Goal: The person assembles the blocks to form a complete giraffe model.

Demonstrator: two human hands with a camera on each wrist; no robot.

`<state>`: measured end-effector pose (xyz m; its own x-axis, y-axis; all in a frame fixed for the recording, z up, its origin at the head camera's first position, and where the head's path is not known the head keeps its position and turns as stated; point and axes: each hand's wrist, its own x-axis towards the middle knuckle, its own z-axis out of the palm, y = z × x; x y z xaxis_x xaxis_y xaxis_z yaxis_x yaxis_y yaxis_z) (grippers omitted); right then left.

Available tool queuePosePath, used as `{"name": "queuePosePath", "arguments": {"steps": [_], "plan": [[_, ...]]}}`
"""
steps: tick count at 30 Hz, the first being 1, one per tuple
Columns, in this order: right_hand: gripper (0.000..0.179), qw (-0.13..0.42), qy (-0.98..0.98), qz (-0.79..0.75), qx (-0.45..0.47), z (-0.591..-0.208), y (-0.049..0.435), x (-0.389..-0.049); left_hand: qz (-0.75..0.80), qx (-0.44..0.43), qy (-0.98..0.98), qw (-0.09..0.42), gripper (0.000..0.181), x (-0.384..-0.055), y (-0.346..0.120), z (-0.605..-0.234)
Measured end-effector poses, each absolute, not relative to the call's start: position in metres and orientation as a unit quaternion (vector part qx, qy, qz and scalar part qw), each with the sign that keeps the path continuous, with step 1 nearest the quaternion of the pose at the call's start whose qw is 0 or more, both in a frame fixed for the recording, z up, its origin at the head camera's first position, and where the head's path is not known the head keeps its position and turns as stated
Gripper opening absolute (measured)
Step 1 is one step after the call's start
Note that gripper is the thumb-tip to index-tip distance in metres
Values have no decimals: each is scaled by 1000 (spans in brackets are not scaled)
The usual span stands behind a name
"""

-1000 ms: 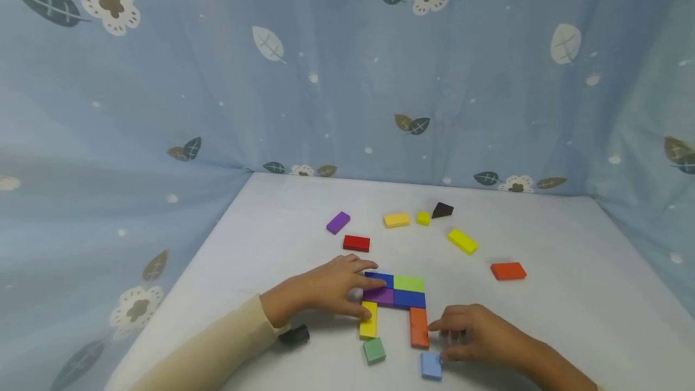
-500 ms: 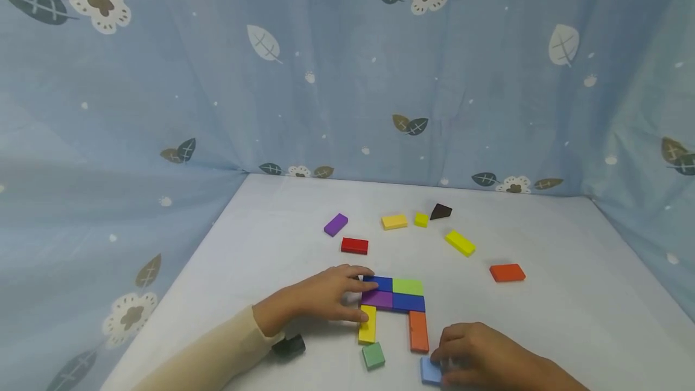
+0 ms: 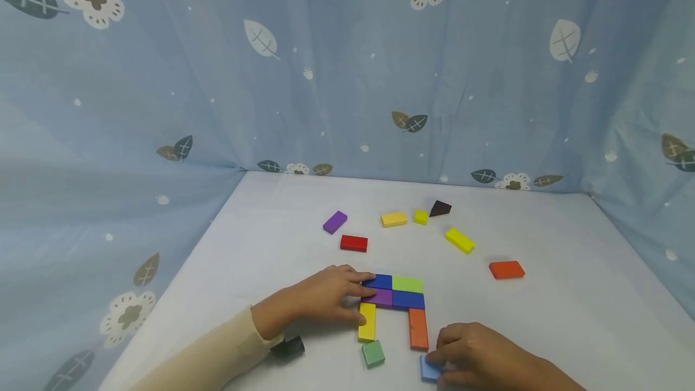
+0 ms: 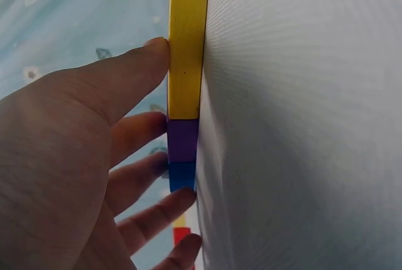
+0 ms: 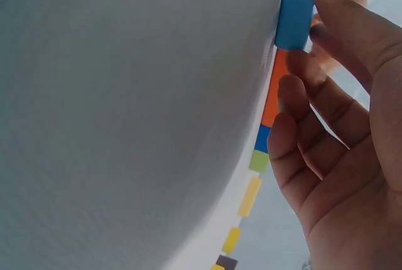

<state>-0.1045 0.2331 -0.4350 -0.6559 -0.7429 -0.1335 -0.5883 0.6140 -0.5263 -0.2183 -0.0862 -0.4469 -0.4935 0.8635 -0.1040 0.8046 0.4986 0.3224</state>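
Note:
My left hand (image 3: 326, 297) lies with fingers spread along the left side of a block arrangement. Its fingertips rest on a dark blue block (image 3: 384, 282) and a purple block (image 3: 384, 298); the thumb touches a yellow block (image 3: 367, 322). With curled fingers, my right hand (image 3: 483, 355) pinches a light blue block (image 5: 295, 16) at the lower end of an orange block (image 3: 418, 329). Part of that light blue block is hidden by the fingers in the head view. Below the yellow block sits a green block (image 3: 373, 354), tilted slightly.
A light green block (image 3: 407, 284) and a second dark blue block (image 3: 408, 300) complete the upper rows. Farther back lie red (image 3: 354, 243), purple (image 3: 335, 222), yellow and black (image 3: 440, 208) blocks, with an orange-red one (image 3: 507, 270) rightward. A black object (image 3: 288, 349) is near the left wrist.
My right hand has moved down from beside the orange block, its fingers closing over the light blue block. The left hand has shifted slightly left, its fingertips nearer the blocks' left edge.

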Motion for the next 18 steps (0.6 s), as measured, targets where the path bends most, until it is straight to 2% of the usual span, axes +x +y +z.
{"name": "queuePosePath", "arguments": {"steps": [12,18], "plan": [[34,179,892,-220,-352,-433,226,-103,112,490,855,126,63,-217,-87,-444],[34,155,883,-226,-381,-437,228,-105,114,489,855,128,63,-216,-86,-444]]}}
